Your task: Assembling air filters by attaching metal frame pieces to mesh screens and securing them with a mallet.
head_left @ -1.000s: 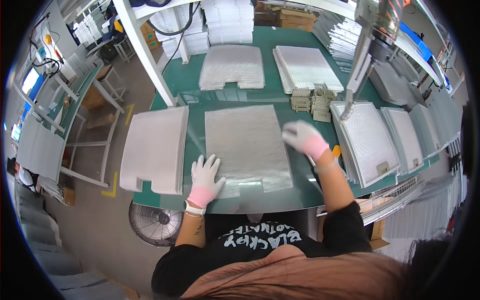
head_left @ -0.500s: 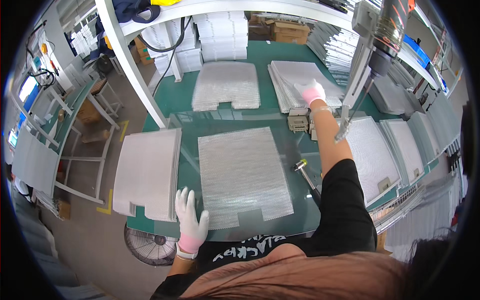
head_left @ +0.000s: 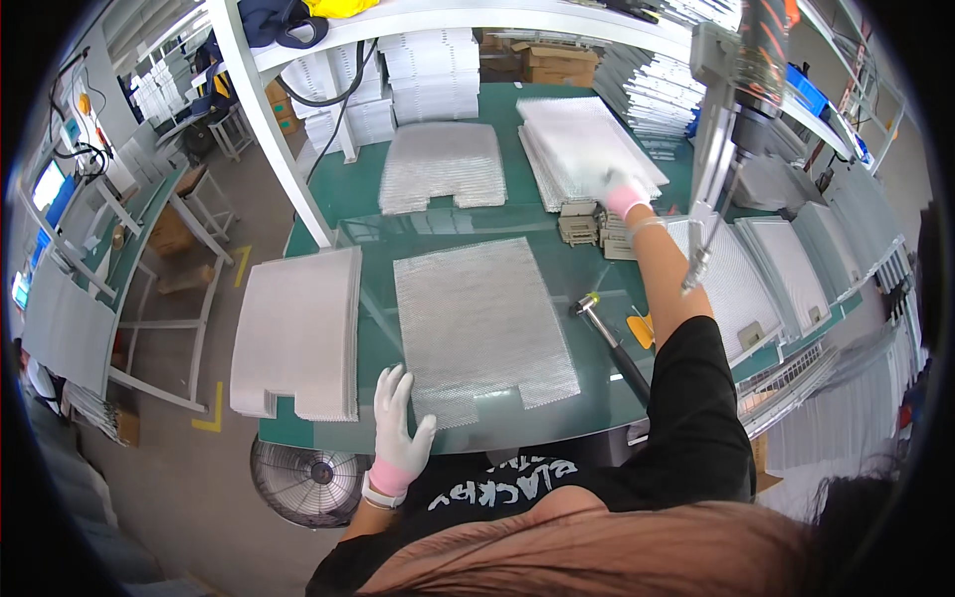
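The head view looks down on a green counter (head_left: 542, 234) with a mesh sheet (head_left: 477, 318) lying flat at its middle, a notch cut into the near edge. The white-gloved left hand (head_left: 401, 438) is at the sheet's near left corner, its fingers released and spread from the thumb; whether they touch the mesh cannot be told. The right hand (head_left: 619, 191), also gloved, reaches across to the near right part of a mesh stack (head_left: 572, 149) at the far side. Its fingers are blurred, so whether they grasp a sheet cannot be told.

Just on the near side of that stack sit small metal brackets (head_left: 577, 226), partly hidden by the right wrist. A hammer (head_left: 621, 360) with a black handle lies between the mesh sheet and the right arm, and a yellow piece (head_left: 641, 329) lies near it. To the left of the sheet stands a whitish stack (head_left: 298, 323) with a notched near edge; beyond the sheet rests another notched pile (head_left: 443, 164). Framed panels (head_left: 786, 259) lean along the right side, and a power tool (head_left: 756, 109) hangs above them.
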`<state>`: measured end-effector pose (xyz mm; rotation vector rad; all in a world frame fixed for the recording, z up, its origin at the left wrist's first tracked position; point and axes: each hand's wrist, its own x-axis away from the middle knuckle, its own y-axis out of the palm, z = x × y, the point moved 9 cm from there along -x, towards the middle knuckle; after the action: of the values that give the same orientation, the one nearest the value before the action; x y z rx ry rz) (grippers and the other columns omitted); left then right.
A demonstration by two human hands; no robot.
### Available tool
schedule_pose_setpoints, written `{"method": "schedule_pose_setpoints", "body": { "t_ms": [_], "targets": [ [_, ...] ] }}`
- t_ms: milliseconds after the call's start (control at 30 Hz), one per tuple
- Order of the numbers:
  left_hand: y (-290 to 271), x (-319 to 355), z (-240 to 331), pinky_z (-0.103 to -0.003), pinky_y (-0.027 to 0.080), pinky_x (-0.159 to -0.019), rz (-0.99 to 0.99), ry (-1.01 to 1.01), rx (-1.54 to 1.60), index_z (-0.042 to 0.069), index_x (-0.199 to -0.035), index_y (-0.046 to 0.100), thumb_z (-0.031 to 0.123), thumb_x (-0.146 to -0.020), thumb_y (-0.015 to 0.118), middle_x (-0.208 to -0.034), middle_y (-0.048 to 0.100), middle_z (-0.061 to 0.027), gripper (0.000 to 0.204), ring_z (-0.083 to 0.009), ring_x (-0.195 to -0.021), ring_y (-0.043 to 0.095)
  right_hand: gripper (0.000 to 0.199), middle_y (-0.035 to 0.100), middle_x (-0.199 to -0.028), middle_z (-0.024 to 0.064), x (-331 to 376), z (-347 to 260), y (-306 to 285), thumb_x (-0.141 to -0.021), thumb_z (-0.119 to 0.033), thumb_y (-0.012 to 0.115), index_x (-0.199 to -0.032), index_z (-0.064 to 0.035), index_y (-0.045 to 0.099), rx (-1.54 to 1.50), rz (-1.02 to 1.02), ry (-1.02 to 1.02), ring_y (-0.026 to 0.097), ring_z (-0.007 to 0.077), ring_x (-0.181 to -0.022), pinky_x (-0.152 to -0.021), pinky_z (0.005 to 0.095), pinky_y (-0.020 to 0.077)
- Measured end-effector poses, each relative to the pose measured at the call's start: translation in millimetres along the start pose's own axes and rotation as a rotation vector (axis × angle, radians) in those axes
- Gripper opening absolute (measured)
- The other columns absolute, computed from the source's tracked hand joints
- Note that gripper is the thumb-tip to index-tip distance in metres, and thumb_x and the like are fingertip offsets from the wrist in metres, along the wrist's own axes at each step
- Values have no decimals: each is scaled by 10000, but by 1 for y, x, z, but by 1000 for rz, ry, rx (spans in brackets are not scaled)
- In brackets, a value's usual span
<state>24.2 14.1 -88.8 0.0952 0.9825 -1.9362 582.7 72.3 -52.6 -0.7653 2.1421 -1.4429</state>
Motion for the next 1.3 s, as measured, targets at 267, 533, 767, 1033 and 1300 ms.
{"method": "schedule_pose_setpoints", "body": {
  "t_ms": [267,533,767,1033,1300],
  "targets": [
    [13,7,18,-473,254,-1128,-106,86,28,-43,-1339,425,104,-786,623,-1411,392,-235,606,-404,-1352,325,747,633,-1158,241,-22,62,35,-717,-559,662,-1212,-5,589,46,138,126,613,365,-1092,-962,427,466],
    [9,26,9,-466,265,-1127,-130,4,9,-35,-1332,436,110,-808,596,-1407,404,-222,567,-396,-1345,339,732,553,-1219,261,42,14,-41,-790,-365,739,-1319,48,447,-679,790,-55,547,359,-1149,-997,406,425],
    [36,8,16,-428,275,-1129,-291,-5,300,-7,-1358,435,170,-861,589,-1396,442,-193,550,-351,-1327,394,678,391,-1390,194,126,3,-65,-884,-118,649,-1422,16,257,-1731,736,-366,476,275,-1209,-1023,382,408],
    [57,-25,53,-384,367,-1070,56,-85,1622,-42,-1389,379,198,-977,489,-1314,533,-165,490,-293,-1197,528,972,333,-1426,274,389,-111,20,-574,-263,859,-1391,-51,378,-892,126,-679,393,414,-1292,-1080,485,330],
    [16,-1,-15,-248,521,-786,192,-341,876,-44,-1432,295,-10,-947,413,-1259,536,-215,500,-165,-1027,595,816,556,-1226,277,344,-29,-4,-732,-190,744,-1447,-64,371,-708,55,-280,586,358,-1075,-926,380,462]
  ]
}}
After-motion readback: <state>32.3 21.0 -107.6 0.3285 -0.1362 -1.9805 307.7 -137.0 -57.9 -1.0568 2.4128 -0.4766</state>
